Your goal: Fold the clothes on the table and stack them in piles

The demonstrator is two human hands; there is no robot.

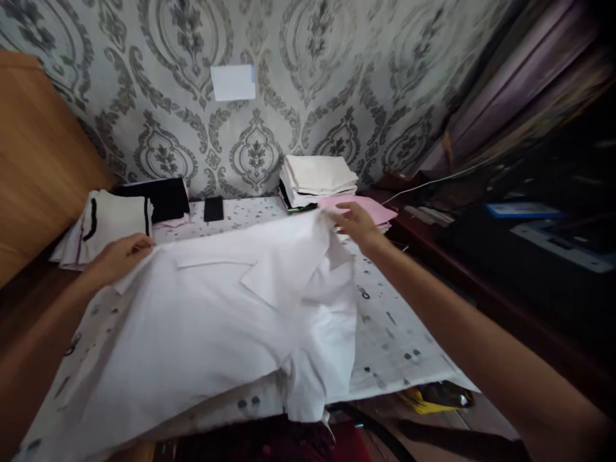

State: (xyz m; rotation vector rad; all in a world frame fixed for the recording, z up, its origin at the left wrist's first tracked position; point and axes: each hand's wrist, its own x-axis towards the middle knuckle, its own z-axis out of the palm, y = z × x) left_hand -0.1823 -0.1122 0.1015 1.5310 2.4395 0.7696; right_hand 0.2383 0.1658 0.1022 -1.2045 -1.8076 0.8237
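A white collared shirt [216,308] is stretched out between both hands over a table covered with a printed white cloth [389,340]. My left hand [122,253] pinches the garment's upper left edge. At its upper right corner, my right hand [353,224] grips the fabric between thumb and fingers. The collar flap points down near the middle, and the lower part drapes past the table's front edge. Just behind my right hand lies a pink folded cloth [368,208]. Close to my left hand is a pile of white folded clothes with black trim [118,215].
Against the patterned wall stands a stack of cream and white folded cloth [320,173]. A black phone [213,208] and a black folded garment [168,196] lie at the back left. A wooden panel [43,147] borders the left; a white cable [433,183] runs along the right.
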